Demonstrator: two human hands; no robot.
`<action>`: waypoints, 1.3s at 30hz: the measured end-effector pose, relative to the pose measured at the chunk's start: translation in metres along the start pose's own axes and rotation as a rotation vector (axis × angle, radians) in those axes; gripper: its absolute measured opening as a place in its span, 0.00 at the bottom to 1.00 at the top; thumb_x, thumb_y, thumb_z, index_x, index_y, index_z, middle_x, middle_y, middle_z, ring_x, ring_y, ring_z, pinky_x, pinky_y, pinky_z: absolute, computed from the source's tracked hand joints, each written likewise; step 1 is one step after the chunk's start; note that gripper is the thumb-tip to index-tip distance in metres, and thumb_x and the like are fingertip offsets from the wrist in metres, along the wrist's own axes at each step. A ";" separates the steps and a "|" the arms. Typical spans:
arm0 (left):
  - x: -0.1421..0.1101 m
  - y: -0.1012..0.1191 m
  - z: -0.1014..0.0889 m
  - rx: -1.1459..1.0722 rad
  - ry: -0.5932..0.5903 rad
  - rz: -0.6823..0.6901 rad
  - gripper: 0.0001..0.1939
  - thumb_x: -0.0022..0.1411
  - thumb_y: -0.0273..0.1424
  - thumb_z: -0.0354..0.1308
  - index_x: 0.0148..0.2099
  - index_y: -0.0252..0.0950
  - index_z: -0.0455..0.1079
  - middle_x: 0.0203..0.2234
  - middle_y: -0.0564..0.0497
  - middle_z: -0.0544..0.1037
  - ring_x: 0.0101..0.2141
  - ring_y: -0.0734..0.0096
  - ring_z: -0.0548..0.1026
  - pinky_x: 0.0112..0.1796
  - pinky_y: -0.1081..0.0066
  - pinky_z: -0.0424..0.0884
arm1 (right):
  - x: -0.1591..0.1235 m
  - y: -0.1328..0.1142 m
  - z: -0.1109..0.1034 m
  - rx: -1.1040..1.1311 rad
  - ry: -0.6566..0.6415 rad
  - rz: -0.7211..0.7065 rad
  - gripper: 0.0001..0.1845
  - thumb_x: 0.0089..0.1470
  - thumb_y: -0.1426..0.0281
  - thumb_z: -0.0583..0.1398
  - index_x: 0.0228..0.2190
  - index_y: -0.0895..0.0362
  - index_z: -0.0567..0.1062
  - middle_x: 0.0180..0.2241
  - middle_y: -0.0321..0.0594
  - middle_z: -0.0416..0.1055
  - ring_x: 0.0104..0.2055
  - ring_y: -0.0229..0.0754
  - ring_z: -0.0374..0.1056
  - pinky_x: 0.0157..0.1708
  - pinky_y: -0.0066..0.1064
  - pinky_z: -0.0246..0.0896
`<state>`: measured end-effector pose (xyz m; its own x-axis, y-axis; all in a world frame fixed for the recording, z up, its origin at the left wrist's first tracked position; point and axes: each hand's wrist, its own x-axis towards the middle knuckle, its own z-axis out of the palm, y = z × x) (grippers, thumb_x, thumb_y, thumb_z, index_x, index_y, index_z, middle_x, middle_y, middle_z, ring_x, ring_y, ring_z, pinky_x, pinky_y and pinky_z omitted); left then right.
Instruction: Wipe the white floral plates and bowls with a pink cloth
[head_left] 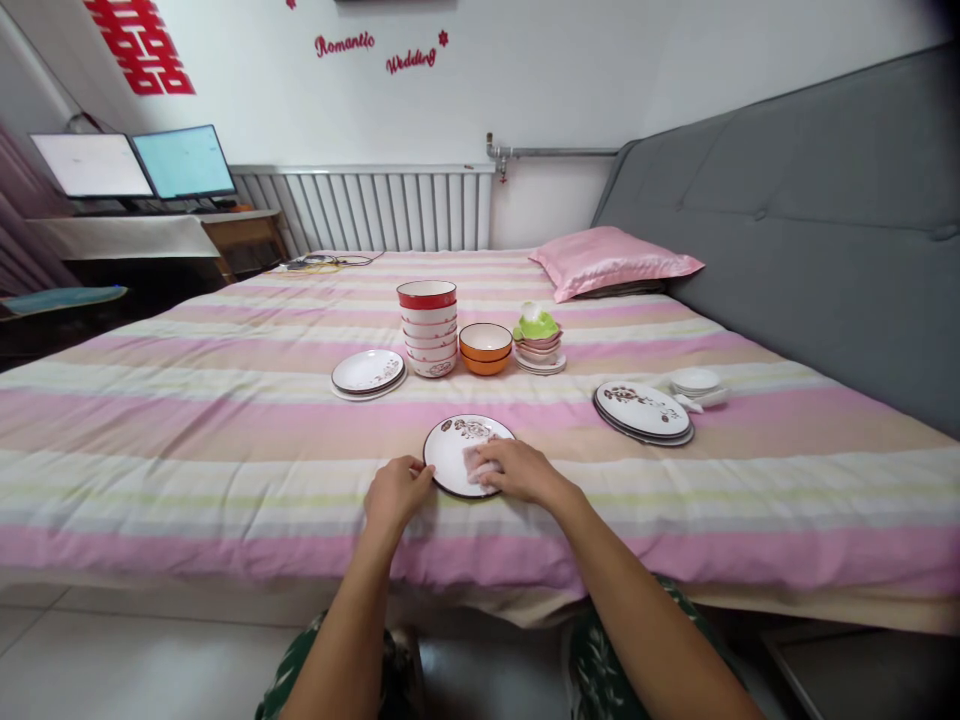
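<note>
A white plate [450, 462] with a dark rim and a brown flower print lies in front of me on the striped bedspread. At its left edge, my left hand [399, 488] grips the rim between thumb and fingers. My right hand [521, 470] presses a pale pink cloth [480, 466] against the right part of the plate's face, covering some of the print. A stack of similar plates [366, 370] sits beyond to the left, and another stack of flowered plates [645, 408] lies to the right.
Behind the plate stand a tall stack of bowls [429, 335], orange bowls [486, 352] and a pile of small dishes [538, 340] topped by a green leaf-shaped one. Small white dishes [696, 381] rest at right. Farther back are a pink pillow [615, 260] and grey headboard [787, 215].
</note>
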<state>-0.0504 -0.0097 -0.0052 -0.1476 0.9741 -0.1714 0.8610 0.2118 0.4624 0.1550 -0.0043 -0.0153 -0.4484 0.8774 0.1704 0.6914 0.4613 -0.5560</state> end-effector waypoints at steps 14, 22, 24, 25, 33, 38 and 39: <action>-0.001 0.001 -0.001 0.030 0.009 -0.007 0.14 0.58 0.39 0.52 0.37 0.38 0.74 0.27 0.47 0.80 0.33 0.62 0.77 0.30 0.71 0.64 | 0.040 0.017 0.040 -0.087 0.170 -0.046 0.12 0.54 0.75 0.55 0.40 0.56 0.74 0.49 0.43 0.71 0.54 0.42 0.62 0.61 0.42 0.44; 0.002 0.001 0.002 0.083 0.021 -0.015 0.15 0.58 0.40 0.51 0.38 0.38 0.74 0.31 0.44 0.80 0.35 0.61 0.77 0.31 0.70 0.64 | 0.043 0.004 0.043 -0.104 0.072 -0.130 0.18 0.60 0.68 0.50 0.49 0.56 0.70 0.57 0.44 0.63 0.62 0.43 0.54 0.63 0.44 0.39; 0.002 0.002 0.002 0.098 0.025 -0.014 0.15 0.58 0.41 0.51 0.37 0.38 0.74 0.32 0.44 0.80 0.35 0.60 0.76 0.32 0.70 0.64 | 0.042 -0.002 0.042 -0.101 0.045 -0.164 0.19 0.61 0.67 0.49 0.50 0.56 0.70 0.58 0.43 0.61 0.62 0.44 0.53 0.63 0.43 0.39; 0.003 0.002 0.003 0.105 0.026 -0.013 0.15 0.57 0.41 0.51 0.37 0.38 0.74 0.32 0.43 0.80 0.36 0.59 0.76 0.32 0.69 0.63 | 0.041 -0.004 0.042 -0.099 0.032 -0.180 0.19 0.61 0.67 0.49 0.51 0.55 0.70 0.59 0.42 0.61 0.62 0.44 0.53 0.63 0.43 0.40; 0.002 0.001 0.001 0.109 0.012 0.008 0.16 0.57 0.42 0.51 0.35 0.38 0.74 0.30 0.44 0.80 0.35 0.60 0.77 0.31 0.70 0.63 | 0.028 -0.022 0.038 -0.084 -0.031 -0.224 0.18 0.61 0.68 0.50 0.50 0.54 0.70 0.54 0.41 0.67 0.60 0.46 0.57 0.62 0.45 0.43; 0.001 0.001 0.000 0.083 0.003 0.017 0.14 0.57 0.40 0.52 0.36 0.38 0.74 0.27 0.46 0.80 0.34 0.62 0.77 0.30 0.72 0.63 | 0.011 -0.029 0.024 -0.075 -0.095 -0.193 0.19 0.60 0.69 0.51 0.51 0.53 0.70 0.55 0.40 0.67 0.60 0.46 0.57 0.62 0.44 0.43; 0.001 0.001 0.000 0.077 0.002 0.018 0.13 0.57 0.39 0.52 0.35 0.38 0.74 0.27 0.46 0.80 0.34 0.62 0.77 0.30 0.72 0.63 | 0.008 -0.029 0.020 -0.072 -0.114 -0.185 0.19 0.60 0.69 0.52 0.51 0.52 0.70 0.55 0.39 0.66 0.60 0.46 0.57 0.62 0.43 0.44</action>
<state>-0.0500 -0.0085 -0.0047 -0.1326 0.9778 -0.1621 0.8983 0.1877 0.3972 0.1198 -0.0135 -0.0141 -0.6295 0.7585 0.1683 0.6284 0.6244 -0.4640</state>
